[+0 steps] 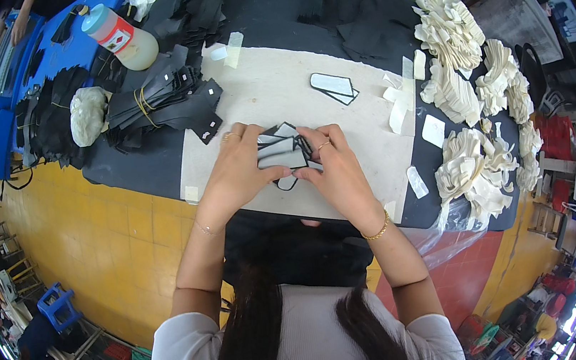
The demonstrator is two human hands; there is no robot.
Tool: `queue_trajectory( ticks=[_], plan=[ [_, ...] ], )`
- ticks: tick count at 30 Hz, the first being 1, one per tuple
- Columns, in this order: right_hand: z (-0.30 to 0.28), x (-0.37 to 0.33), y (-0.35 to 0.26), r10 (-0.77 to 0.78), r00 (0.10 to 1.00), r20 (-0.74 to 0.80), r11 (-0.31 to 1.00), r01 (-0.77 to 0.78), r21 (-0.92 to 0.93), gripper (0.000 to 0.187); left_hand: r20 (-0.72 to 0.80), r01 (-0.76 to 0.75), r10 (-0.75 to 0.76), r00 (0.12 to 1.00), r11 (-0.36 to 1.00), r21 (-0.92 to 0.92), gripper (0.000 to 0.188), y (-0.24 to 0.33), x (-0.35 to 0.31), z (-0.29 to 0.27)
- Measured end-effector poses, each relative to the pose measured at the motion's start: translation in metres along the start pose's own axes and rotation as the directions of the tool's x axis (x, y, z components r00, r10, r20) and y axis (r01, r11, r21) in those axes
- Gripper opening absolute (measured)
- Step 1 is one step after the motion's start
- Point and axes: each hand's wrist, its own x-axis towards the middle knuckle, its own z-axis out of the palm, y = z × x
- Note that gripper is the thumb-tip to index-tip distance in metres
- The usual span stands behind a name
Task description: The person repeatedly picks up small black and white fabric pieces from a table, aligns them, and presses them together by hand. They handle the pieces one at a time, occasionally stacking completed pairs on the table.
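Observation:
Both my hands close in on a small stack of black-edged pieces with pale grey faces (283,153) over the light paper sheet (249,98). My left hand (237,166) grips the stack from its left side, thumb along the near edge. At the opposite side, my right hand (331,164) pinches it with fingers and thumb. One more piece (287,183) pokes out below the stack, near my right thumb. Farther off on the sheet, a few similar pieces (333,87) lie overlapped, apart from my hands.
Bundles of black cut pieces (149,103) lie at left, beside a plastic bottle (120,39) and a white crumpled bundle (88,117). Heaps of cream strips (470,168) line the table's right side. Tape strips (397,105) and loose white pieces (433,130) lie nearby.

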Motion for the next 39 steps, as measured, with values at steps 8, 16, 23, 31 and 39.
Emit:
queue_trajectory(
  ticks=[8,16,23,31,39],
  plan=[
    [-0.016,-0.022,0.018,-0.206,0.971,-0.120,0.903,0.142,-0.406,0.068,0.078,0.054,-0.050,0.996,0.997,-0.047,0.063,0.010,0.008,-0.001],
    [-0.036,-0.035,0.027,0.051,0.992,-0.118,0.994,-0.062,-0.088,0.031,0.044,0.109,-0.103,0.994,0.980,-0.165,0.053,0.013,0.020,0.000],
    [-0.045,-0.017,0.017,-0.432,0.894,0.123,0.807,0.443,-0.391,0.021,0.154,0.041,0.004,0.988,0.957,-0.286,0.047,0.012,0.039,-0.002],
    [-0.031,-0.014,0.026,-0.263,0.957,0.125,0.892,0.290,-0.346,0.032,0.218,0.056,0.007,0.976,0.958,-0.281,0.042,0.013,0.036,0.004],
    [-0.028,-0.003,0.026,-0.385,0.909,-0.160,0.909,0.342,-0.239,0.073,0.085,-0.222,0.250,0.964,0.942,-0.250,0.037,0.022,0.025,0.011]
  ],
)
